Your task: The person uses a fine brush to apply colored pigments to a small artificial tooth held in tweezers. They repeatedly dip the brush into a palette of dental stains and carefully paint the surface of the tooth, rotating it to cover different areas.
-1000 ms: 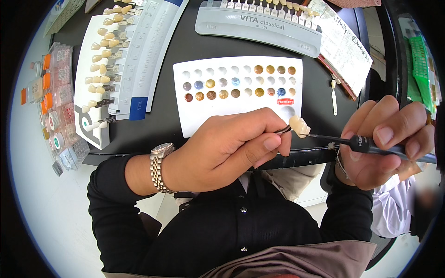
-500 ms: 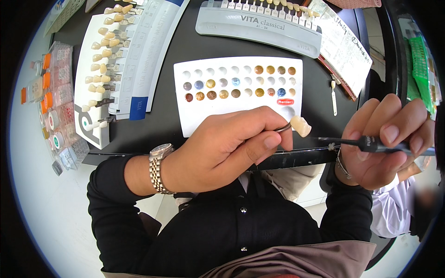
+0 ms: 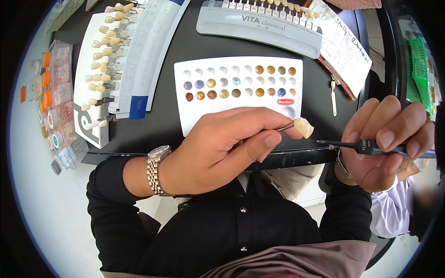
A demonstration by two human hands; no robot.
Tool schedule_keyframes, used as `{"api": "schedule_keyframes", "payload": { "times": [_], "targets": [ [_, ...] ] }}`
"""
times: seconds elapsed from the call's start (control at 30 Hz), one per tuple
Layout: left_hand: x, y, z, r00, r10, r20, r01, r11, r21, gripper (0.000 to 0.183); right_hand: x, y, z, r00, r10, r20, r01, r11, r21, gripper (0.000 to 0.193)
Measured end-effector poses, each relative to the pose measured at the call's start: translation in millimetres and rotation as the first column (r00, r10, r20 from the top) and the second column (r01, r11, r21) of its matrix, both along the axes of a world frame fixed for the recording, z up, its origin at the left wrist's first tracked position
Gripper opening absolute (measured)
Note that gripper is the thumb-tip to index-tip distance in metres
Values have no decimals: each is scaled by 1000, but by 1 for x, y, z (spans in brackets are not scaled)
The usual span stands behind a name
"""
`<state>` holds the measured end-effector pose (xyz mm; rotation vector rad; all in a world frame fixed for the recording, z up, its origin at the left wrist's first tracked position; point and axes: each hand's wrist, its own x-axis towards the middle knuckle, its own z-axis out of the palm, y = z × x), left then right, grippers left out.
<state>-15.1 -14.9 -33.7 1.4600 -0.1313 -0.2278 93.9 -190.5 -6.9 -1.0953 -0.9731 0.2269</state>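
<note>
My left hand (image 3: 232, 148) is closed round a thin metal holder (image 3: 286, 126), perhaps tweezers, most of it hidden in the fingers. At its tip sits a cream-coloured dental crown (image 3: 303, 128). My right hand (image 3: 387, 143) grips a fine brush (image 3: 371, 147) with a dark handle. The brush's thin dark tip points left, just short of the crown and apart from it. Beyond my left hand lies a white palette (image 3: 185, 111) with rows of small wells, many holding brown, yellow, grey or blue stains.
A tooth shade guide (image 3: 125, 83) stands at the left, another grey one (image 3: 259, 28) at the back. Clear jars (image 3: 58, 109) line the left edge. Papers (image 3: 343, 46) and a small white stick (image 3: 333, 98) lie at the right. Another person's white clothing (image 3: 394, 208) shows at lower right.
The crown has turned slightly and shifted a little to the right. The brush has dropped a little and moved slightly left, with its tip nearer the crown.
</note>
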Motion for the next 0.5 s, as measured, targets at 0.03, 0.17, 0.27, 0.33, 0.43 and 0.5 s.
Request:
{"api": "schedule_keyframes", "payload": {
  "times": [0.03,0.17,0.27,0.33,0.43,0.5],
  "targets": [
    [0,0,0,1000,2,3,-2,1000,4,24,3,-1,0,1000,20,15,-20,1000,-6,22],
    [0,0,-1,1000,2,3,-2,1000,6,24,3,-1,-1,998,12,60,-11,1000,-21,22],
    [0,0,0,1000,-10,-1,10,1000,11,24,4,0,-1,996,0,85,1,1000,-14,22],
    [0,1,0,1000,-12,11,11,999,30,24,0,0,-1,997,-50,64,51,999,-8,21],
    [-1,-1,-2,1000,3,9,-4,999,47,24,2,-1,1,997,-15,79,18,999,-39,21],
    [-1,0,-2,1000,-3,20,2,998,65,24,4,-1,1,995,21,98,-16,998,-55,21]
  ]
}}
